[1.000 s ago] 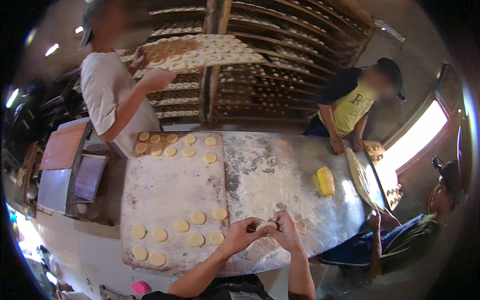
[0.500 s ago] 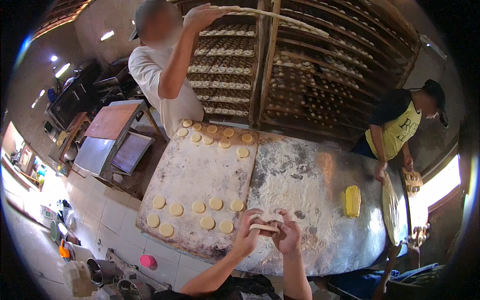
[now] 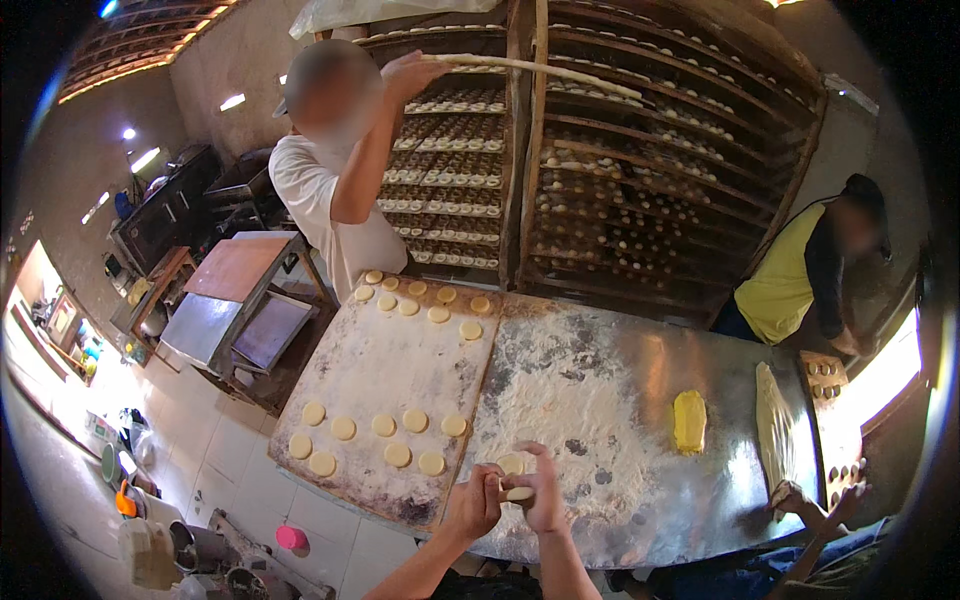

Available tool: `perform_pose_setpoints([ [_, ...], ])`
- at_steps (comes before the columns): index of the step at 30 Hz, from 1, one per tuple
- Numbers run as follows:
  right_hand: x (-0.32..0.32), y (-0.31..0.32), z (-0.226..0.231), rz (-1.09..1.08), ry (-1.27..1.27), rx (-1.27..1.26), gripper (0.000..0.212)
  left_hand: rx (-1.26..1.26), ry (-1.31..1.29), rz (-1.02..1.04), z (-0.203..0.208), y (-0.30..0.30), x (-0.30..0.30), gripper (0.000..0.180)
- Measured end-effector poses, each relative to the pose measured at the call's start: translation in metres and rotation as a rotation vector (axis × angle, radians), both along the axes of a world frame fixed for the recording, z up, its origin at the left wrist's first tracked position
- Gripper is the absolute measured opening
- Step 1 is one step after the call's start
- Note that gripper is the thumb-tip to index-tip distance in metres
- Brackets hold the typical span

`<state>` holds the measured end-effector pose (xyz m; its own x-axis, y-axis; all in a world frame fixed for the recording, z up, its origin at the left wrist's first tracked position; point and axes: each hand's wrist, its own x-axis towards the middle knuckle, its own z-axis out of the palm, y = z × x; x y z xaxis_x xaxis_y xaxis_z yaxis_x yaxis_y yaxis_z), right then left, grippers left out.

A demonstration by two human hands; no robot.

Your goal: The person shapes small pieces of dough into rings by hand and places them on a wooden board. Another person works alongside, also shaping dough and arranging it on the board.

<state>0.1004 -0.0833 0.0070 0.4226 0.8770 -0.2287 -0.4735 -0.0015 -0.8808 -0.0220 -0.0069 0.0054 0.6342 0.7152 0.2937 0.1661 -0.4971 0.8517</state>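
The left hand (image 3: 476,510) is pinching one end of a small, pale, rounded dough piece (image 3: 518,494), its grip nearly closed around it. The right hand (image 3: 543,502) is gripping the other end, the thumb pressing close while some fingers are curling up and away. The dough piece is hanging between the two hands, over the near edge of a metal-topped, flour-dusted desk (image 3: 650,360).

To the left, a flat, floury brown board (image 3: 390,365) is lying on the desk, bearing flat, round, pale yellow dough discs (image 3: 384,426) in groups at its near and far ends. To the right, a bright yellow oblong block (image 3: 690,422) is resting well apart from the hands. Beyond it, a long, cream-coloured dough strip (image 3: 775,420) is stretching toward a co-worker's hand (image 3: 788,497), which is touching its near end.
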Motion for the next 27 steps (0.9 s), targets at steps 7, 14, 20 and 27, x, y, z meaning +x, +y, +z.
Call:
perform_pose_setpoints([
  [7,-0.018,0.015,-0.015,-0.081,0.279,0.102,0.06,-0.073,-0.022,0.074,-0.003,0.013,-0.018,0.017],
  [14,-0.064,0.032,-0.042,0.078,-0.086,0.293,0.058,-0.165,0.09,0.026,-0.015,0.033,-0.062,0.021],
  [20,-0.099,0.047,-0.038,0.039,0.13,0.229,0.045,-0.3,0.166,-0.03,-0.013,0.065,-0.102,0.026],
  [27,-0.13,0.082,-0.07,-0.191,-0.116,-0.414,0.06,-0.24,0.269,0.06,-0.021,0.097,-0.105,0.036],
])
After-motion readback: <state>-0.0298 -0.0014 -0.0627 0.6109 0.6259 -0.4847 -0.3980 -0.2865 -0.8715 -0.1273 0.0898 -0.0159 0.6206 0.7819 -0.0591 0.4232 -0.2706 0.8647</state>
